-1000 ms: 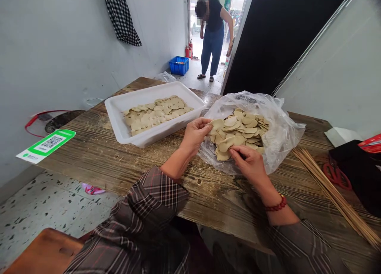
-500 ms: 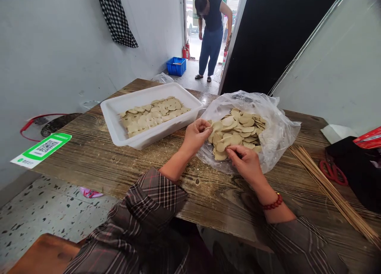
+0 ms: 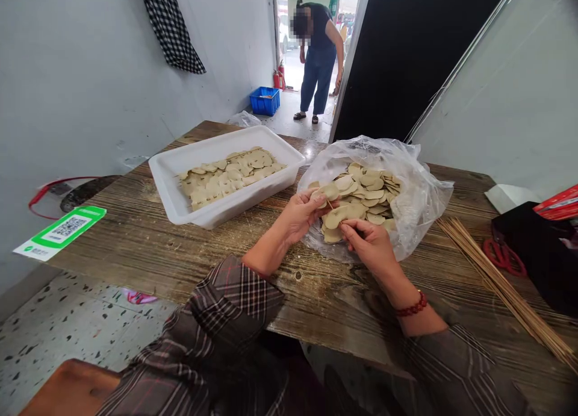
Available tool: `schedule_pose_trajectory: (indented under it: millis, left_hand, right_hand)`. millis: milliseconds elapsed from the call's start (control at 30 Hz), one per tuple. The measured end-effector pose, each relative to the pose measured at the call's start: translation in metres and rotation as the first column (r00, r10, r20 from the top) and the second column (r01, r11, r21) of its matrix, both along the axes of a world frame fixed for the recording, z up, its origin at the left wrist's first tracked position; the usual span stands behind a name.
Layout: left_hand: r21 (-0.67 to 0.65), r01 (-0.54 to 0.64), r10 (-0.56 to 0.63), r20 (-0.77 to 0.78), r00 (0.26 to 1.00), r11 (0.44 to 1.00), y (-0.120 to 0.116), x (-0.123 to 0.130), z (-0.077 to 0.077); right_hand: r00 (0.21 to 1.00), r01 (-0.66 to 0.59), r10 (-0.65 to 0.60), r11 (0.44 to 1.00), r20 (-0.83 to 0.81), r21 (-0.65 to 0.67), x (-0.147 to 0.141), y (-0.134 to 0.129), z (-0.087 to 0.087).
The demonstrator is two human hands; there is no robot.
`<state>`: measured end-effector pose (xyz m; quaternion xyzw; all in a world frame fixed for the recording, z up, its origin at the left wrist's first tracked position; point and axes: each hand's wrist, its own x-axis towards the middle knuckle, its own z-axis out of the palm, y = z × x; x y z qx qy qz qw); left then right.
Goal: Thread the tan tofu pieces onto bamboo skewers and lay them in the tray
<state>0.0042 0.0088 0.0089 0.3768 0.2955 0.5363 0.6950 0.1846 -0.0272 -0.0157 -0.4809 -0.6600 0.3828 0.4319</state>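
Note:
A clear plastic bag lies open on the wooden table, heaped with flat beige slices. Over its left edge, my left hand pinches a beige slice. My right hand is closed at the bag's front edge, its fingertips on a thin stick that seems to run to the slice; much of the stick is hard to make out. To the left, a white tray holds rows of similar slices on sticks.
Right of the bag lie a bundle of thin sticks, red-handled scissors and a black cloth. A green-and-white QR card is at the left edge. A person bends near a blue crate in the doorway.
My left hand has turned, its fingers now spread further under the slice, and a bit of stick shows. The person in the doorway has bent lower. The view has shifted slightly.

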Motion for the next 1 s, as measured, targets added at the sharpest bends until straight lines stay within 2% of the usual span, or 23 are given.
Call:
schedule_pose_trajectory:
  millis: [133, 267, 500, 633, 767, 1000]
  left_hand:
    - [-0.005, -0.081, 0.081, 0.027, 0.996, 0.997, 0.001, -0.004, 0.003]
    - [-0.013, -0.172, 0.172, 0.015, 0.985, 0.985, 0.007, -0.011, 0.005]
    - [-0.017, -0.161, 0.161, -0.015, 0.987, 0.987, 0.004, -0.004, 0.003]
    - [0.0, -0.106, 0.106, -0.02, 0.994, 0.994, 0.003, 0.0, -0.001]
    - [0.012, -0.123, 0.123, -0.01, 0.992, 0.992, 0.003, 0.003, -0.004]
    - [-0.019, -0.088, 0.088, 0.015, 0.996, 0.996, 0.001, 0.002, 0.001]
  right_hand:
    - [0.999, -0.023, 0.023, 1.0, 0.032, 0.005, -0.001, -0.001, 0.001]
    - [0.995, -0.012, 0.005, 0.997, 0.098, 0.072, -0.001, -0.002, 0.002]
    - [0.991, 0.013, -0.033, 0.989, 0.133, 0.147, -0.001, -0.001, -0.001]
    - [0.991, 0.027, -0.045, 0.989, 0.127, 0.144, 0.0, -0.001, -0.001]
    - [0.993, 0.041, -0.054, 0.991, 0.101, 0.131, 0.001, 0.0, -0.002]
    - [0.995, 0.043, -0.052, 0.994, 0.089, 0.097, 0.001, 0.0, -0.001]
